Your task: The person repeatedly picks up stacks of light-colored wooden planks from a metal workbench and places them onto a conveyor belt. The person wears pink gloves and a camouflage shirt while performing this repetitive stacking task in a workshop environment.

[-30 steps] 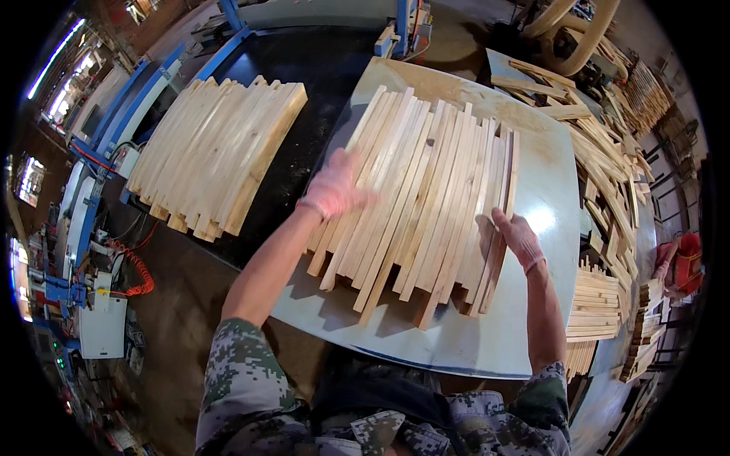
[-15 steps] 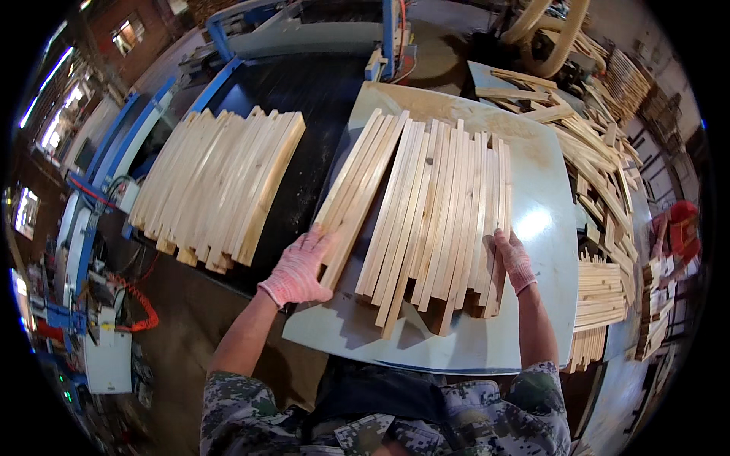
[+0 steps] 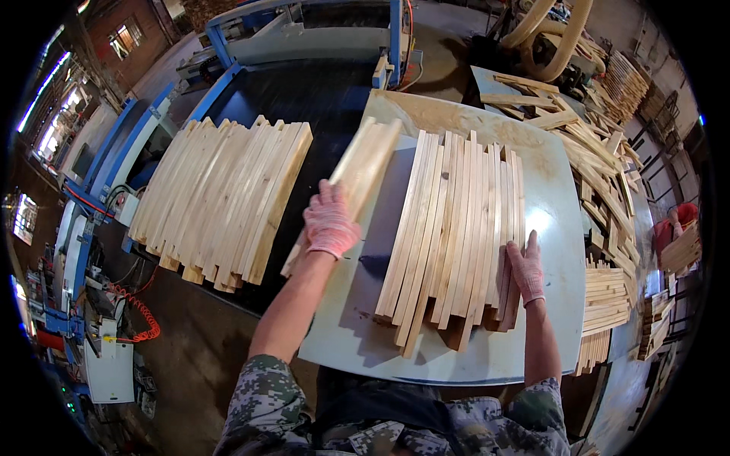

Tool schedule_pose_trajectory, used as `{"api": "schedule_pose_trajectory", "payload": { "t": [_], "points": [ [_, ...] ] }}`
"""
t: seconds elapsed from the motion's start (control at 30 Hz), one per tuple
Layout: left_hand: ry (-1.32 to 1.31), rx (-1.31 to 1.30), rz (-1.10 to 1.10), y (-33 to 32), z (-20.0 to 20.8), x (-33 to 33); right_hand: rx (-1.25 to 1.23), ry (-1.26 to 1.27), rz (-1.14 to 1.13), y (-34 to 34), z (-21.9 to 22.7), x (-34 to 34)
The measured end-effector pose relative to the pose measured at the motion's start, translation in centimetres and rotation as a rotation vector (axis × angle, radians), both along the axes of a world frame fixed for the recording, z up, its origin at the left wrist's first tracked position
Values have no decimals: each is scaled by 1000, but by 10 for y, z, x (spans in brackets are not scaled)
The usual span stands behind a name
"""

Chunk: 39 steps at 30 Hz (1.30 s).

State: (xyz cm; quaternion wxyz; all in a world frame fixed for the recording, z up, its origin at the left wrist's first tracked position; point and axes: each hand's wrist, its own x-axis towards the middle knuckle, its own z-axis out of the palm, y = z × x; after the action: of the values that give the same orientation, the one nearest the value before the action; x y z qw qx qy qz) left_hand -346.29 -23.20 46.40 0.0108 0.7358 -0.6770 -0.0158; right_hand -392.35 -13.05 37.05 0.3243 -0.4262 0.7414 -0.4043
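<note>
My left hand (image 3: 332,222), in a pink-and-white knit glove, grips a small bundle of wood strips (image 3: 368,158) from above. The bundle slants across the gap between the table and the black conveyor belt, blurred by motion; its wide pale face shows. On the table, a larger row of wood strips (image 3: 455,228) lies side by side with uneven ends. Against the right side of that row rests my right hand (image 3: 526,270), gloved alike, fingers stretched out and thumb apart. Another row of strips (image 3: 226,199) lies on the belt, left of my left hand.
The pale table (image 3: 555,304) has sawdust at its far edge. A blue-framed machine (image 3: 304,42) spans the black belt (image 3: 304,95) ahead. To the right are a heap of loose wood pieces (image 3: 593,159), stacked strips (image 3: 604,300) and a person in red (image 3: 677,228).
My left hand has moved up and slightly right along the small bundle, which has tipped to show its wide face. The gap to the large row is wider. My right hand's fingers have straightened.
</note>
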Motion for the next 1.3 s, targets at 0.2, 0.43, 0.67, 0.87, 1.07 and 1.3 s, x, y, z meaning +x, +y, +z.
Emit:
{"api": "schedule_pose_trajectory", "payload": {
  "t": [0.2, 0.43, 0.67, 0.87, 1.07, 1.3],
  "points": [
    [-246, -28, 96, -5, -26, 110, -288, 603, 262, 7, 123, 145],
    [-182, 298, -187, 1, 43, 129, 363, 898, 488, -12, 127, 315],
    [-155, 290, -634, 71, 67, 188, 311, 1156, 314, -23, 79, 377],
    [217, -124, -657, 97, 67, 290, 349, 1093, 307, -35, 107, 401],
    [416, -332, -484, 105, 73, 442, 405, 860, 36, -36, 130, 376],
    [427, -342, 56, 127, 42, 638, 119, 190, -43, -41, 123, 370]
  ]
}}
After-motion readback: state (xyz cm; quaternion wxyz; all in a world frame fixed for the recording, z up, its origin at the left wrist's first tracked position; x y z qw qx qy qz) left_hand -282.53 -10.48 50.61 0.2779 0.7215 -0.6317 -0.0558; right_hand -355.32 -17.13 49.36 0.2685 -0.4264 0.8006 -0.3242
